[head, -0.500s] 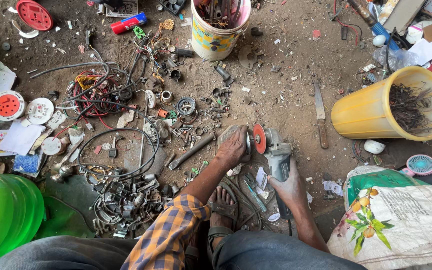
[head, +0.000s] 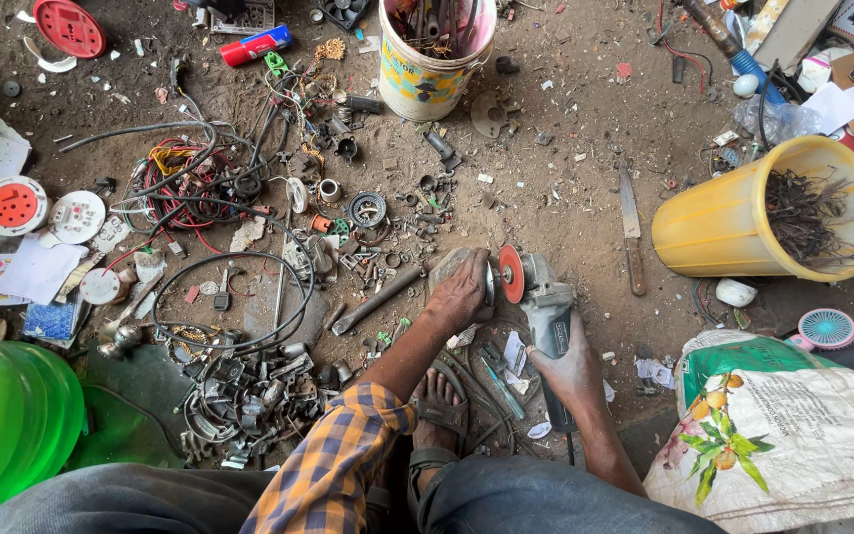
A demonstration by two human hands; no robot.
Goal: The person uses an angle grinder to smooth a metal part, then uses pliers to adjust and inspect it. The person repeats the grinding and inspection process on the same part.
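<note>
One printed white sack lies at the lower right of the dirt floor, and one stack of green plastic basins fills the lower left corner. There are two buckets: a yellow one tipped on its side at the right with dark wire scraps inside, and a white-and-pink one standing upright at the top, full of tools. Between them lies one long knife with a wooden handle. To the left spreads a heap of cables, metal scraps and small parts, beside two red-centred round discs and one red spool near the top edge.

One angle grinder lies on the floor in front of the person, just above one sandalled foot. Its body is grey, its disc is orange-red and stands on edge, facing left.

The right hand is closed around the rear of the grinder body. The left hand, with a checked yellow sleeve behind it, is clenched on something at the disc's left face, touching the grinder head; what its fingers grip is hidden.
</note>
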